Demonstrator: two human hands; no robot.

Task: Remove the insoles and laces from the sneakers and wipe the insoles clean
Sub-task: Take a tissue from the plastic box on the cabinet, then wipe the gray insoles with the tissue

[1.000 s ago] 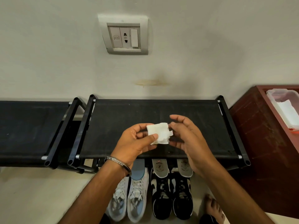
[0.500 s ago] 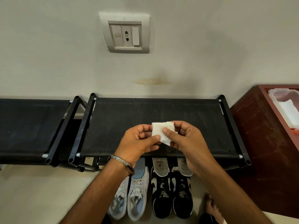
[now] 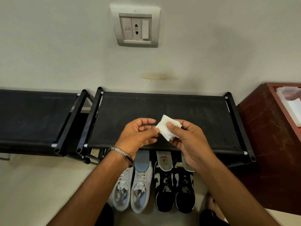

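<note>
Two hands met over the black rack (image 3: 162,108) — right hand (image 3: 187,141) pinched the folded white wipe (image 3: 167,128), left hand (image 3: 138,136) curled, thumb at its edge. Soft, light, floppy; best gripped bunched. Insoles (image 3: 164,160) poked from sneakers (image 3: 164,191) below — likely flexible, heel-end grab.

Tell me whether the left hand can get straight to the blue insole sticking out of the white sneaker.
Probably yes. The left hand only touches the folded wipe, which the right hand pinches, and the blue insole lies just below its wrist with nothing covering it.
</note>
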